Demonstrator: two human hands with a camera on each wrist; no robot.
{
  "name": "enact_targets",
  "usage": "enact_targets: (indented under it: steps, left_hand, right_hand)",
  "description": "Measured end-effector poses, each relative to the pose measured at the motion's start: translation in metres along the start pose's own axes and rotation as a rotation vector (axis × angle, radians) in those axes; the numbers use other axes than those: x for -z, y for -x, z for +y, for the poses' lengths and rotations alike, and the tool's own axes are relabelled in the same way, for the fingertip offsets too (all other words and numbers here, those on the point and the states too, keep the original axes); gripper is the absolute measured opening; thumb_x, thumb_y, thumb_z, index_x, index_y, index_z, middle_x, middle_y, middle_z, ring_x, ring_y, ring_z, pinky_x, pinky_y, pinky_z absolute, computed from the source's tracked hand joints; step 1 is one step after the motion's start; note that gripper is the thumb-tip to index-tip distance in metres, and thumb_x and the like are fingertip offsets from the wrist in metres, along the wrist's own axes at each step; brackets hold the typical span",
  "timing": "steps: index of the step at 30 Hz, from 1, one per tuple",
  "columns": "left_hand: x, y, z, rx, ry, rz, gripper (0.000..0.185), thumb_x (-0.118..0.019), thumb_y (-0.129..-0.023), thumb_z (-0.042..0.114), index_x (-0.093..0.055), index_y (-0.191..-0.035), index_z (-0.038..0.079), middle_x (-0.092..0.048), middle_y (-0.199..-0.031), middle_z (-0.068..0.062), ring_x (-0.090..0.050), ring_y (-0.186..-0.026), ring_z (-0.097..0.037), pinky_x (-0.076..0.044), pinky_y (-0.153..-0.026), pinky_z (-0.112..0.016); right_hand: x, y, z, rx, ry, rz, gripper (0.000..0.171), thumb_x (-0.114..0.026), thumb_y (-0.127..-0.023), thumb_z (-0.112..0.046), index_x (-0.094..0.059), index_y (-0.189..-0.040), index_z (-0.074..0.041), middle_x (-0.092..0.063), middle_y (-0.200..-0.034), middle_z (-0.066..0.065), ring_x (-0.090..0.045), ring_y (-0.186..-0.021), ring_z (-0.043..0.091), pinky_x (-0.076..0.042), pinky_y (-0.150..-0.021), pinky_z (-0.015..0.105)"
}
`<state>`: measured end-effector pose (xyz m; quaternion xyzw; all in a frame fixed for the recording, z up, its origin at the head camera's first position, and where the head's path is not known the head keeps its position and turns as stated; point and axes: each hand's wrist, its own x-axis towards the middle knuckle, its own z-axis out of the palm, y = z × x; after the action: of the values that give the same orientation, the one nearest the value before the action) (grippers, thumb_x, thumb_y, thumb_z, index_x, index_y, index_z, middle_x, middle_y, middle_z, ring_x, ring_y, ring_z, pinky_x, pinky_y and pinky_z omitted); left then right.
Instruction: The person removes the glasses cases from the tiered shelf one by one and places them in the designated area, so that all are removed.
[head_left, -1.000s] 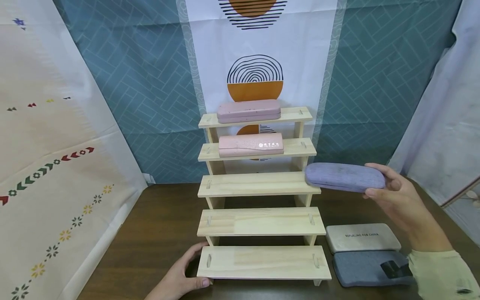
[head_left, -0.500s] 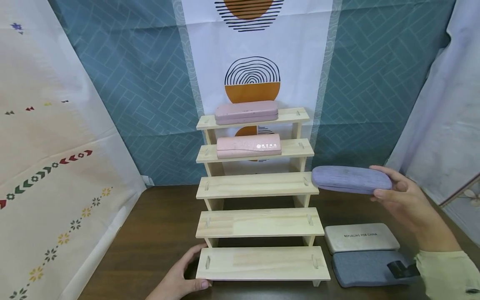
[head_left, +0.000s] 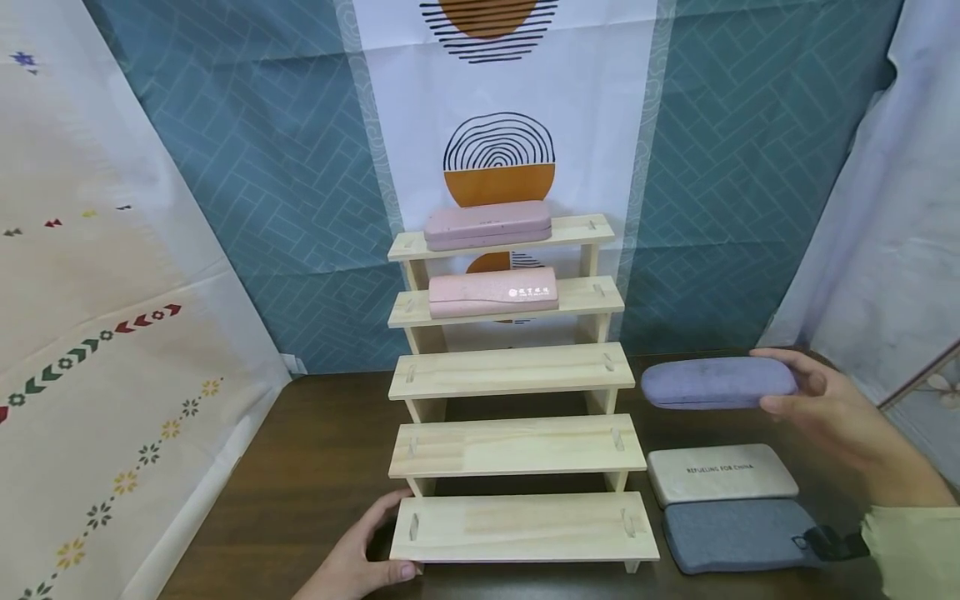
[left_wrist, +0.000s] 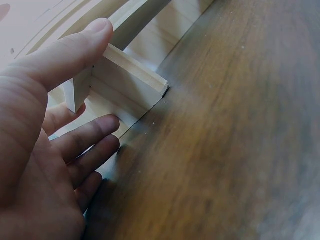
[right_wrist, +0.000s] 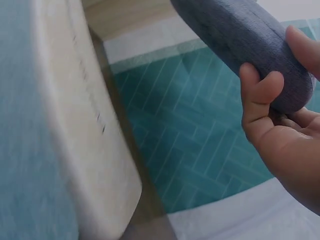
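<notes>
My right hand point(head_left: 832, 408) pinches a purple glasses case point(head_left: 718, 383) by its right end, in the air to the right of a stepped wooden display rack point(head_left: 512, 369). In the right wrist view the case point(right_wrist: 245, 37) shows a woven-looking surface with fingers and thumb about its end. At the rack's lowest step my left hand point(head_left: 365, 554) holds the left end, thumb at the front corner and fingers behind. The left wrist view shows this hand point(left_wrist: 55, 135) around the step's end, close over the table. A mauve case point(head_left: 487, 225) lies on the top step, a pink case point(head_left: 493, 292) on the second.
On the dark wooden table point(head_left: 300, 492), right of the rack, lie a silver-white case point(head_left: 722, 473) with printed lettering and a blue-grey case point(head_left: 738, 536) in front of it. A patterned cloth point(head_left: 255, 208) hangs behind; pale cloths point(head_left: 892, 275) stand at both sides.
My right hand has moved the purple glasses case rightward and down, away from the third step's right end. The left hand stays at the lowest step. The head view shifts slightly.
</notes>
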<state>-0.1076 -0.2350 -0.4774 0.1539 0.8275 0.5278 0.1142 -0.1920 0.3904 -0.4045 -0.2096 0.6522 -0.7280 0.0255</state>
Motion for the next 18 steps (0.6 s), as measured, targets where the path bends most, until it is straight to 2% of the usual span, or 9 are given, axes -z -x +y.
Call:
enact_targets:
  steps: [6, 12, 18]
  left_hand:
    - [0.0, -0.001, -0.003, -0.024, 0.015, -0.003, 0.079, -0.085, -0.082, 0.011, -0.043, -0.149, 0.018, -0.05, -0.146, -0.011, -0.044, -0.128, -0.012, -0.028, -0.103, -0.022]
    - [0.001, -0.001, -0.004, -0.027, -0.005, -0.003, 0.078, -0.084, -0.082, 0.01, -0.043, -0.149, 0.016, -0.05, -0.145, -0.011, -0.044, -0.129, -0.011, -0.028, -0.104, -0.022]
    - [0.0, -0.002, -0.003, -0.018, -0.023, 0.004, 0.079, -0.085, -0.082, 0.011, -0.043, -0.149, 0.014, -0.048, -0.148, -0.012, -0.043, -0.132, -0.011, -0.029, -0.104, -0.024]
  right_hand:
    - [0.012, 0.004, 0.007, -0.11, 0.12, 0.015, 0.056, -0.052, -0.094, 0.018, -0.053, -0.14, -0.014, -0.062, -0.117, 0.001, -0.062, -0.096, 0.014, -0.052, -0.078, 0.029]
    - [0.019, 0.005, 0.018, -0.211, 0.32, 0.002, 0.055, -0.058, -0.096, 0.009, -0.051, -0.139, -0.023, -0.058, -0.119, -0.002, -0.059, -0.099, 0.014, -0.05, -0.078, 0.029]
    - [0.023, 0.005, 0.023, -0.229, 0.344, -0.077, 0.056, -0.057, -0.097, 0.007, -0.046, -0.141, -0.026, -0.059, -0.121, 0.0, -0.059, -0.102, 0.014, -0.052, -0.079, 0.033]
